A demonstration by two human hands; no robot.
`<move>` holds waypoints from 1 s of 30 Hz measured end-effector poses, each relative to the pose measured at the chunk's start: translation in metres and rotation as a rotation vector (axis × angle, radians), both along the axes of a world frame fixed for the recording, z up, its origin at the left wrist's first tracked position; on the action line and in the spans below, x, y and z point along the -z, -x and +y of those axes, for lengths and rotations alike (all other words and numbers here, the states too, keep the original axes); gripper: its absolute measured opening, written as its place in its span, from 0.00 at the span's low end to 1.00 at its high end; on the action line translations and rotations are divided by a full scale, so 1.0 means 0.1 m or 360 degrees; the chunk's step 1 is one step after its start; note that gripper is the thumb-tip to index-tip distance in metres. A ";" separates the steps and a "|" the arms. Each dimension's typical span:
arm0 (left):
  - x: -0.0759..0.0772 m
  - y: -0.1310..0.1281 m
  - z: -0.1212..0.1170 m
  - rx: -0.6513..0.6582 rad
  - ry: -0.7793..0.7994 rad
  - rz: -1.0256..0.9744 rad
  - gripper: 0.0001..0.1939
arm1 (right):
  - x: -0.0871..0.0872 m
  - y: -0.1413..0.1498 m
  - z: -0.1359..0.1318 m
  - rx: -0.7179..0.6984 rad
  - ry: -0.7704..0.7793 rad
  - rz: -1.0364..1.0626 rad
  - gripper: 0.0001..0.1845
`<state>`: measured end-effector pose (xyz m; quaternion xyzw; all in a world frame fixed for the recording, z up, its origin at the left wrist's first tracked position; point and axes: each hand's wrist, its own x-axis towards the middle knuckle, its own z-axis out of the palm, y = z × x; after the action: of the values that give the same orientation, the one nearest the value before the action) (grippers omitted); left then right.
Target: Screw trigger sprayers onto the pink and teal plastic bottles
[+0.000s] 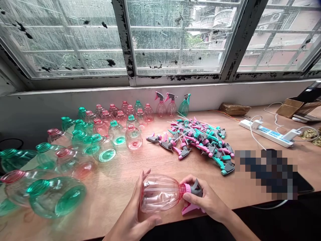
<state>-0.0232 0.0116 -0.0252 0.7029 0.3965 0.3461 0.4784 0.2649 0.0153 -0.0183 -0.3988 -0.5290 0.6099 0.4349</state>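
A clear pink spray bottle [160, 193] lies on its side just above the table's near edge, held between both hands. My left hand [132, 217] cups its base, fingers wrapped round the body. My right hand [208, 201] is closed on the pink and grey trigger head [192, 194] at the bottle's neck, with the pink trigger poking out below the fingers. Both hands are over the wooden table [155, 160].
Several empty pink and green bottles [100, 134] stand and lie at the left. A pile of pink and teal trigger heads [200, 139] sits mid-table. Three finished sprayers [172, 105] stand by the wall. A power strip [269, 134] with cables, cardboard pieces and a blurred dark object lie at the right.
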 end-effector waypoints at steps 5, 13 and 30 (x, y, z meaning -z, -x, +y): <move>-0.02 0.00 -0.01 -0.0018 0.0055 0.0018 0.45 | 0.00 0.00 -0.01 -0.0004 -0.0004 -0.0024 0.18; -0.10 -0.08 -0.01 -0.0075 0.0025 -0.0135 0.39 | -0.01 0.00 -0.01 0.0003 -0.0005 -0.0025 0.19; -0.13 -0.11 -0.05 -0.0061 0.0018 -0.0121 0.45 | -0.02 0.00 0.00 0.0020 -0.0019 -0.0033 0.20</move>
<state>-0.0123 0.0067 -0.0125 0.6788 0.3934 0.3794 0.4904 0.2644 0.0156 -0.0162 -0.4058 -0.5345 0.6000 0.4356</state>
